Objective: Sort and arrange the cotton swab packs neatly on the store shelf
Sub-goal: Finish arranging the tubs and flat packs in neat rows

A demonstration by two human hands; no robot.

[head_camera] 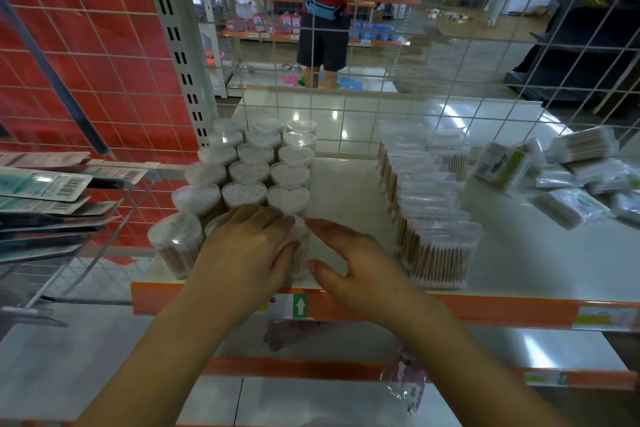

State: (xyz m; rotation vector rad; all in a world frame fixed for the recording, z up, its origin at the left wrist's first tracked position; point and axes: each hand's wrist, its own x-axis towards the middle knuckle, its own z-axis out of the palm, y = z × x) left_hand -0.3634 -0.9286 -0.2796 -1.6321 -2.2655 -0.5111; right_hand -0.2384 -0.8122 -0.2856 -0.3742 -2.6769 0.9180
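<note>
1. Head view: your left hand [247,246] has its fingers wrapped round a clear cotton swab pack [300,250] at the shelf's front edge; your right hand [349,258] hovers beside it, fingers loose and spread.
2. Heart-shaped tubs [256,166] sit in rows just behind.
3. Glossy white shelf [346,191], orange rail [485,310], wire grid [450,45] at the back, store aisle beyond.

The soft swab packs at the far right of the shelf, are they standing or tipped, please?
Tipped: the soft swab packs lie loosely heaped at angles on the shelf.
</note>
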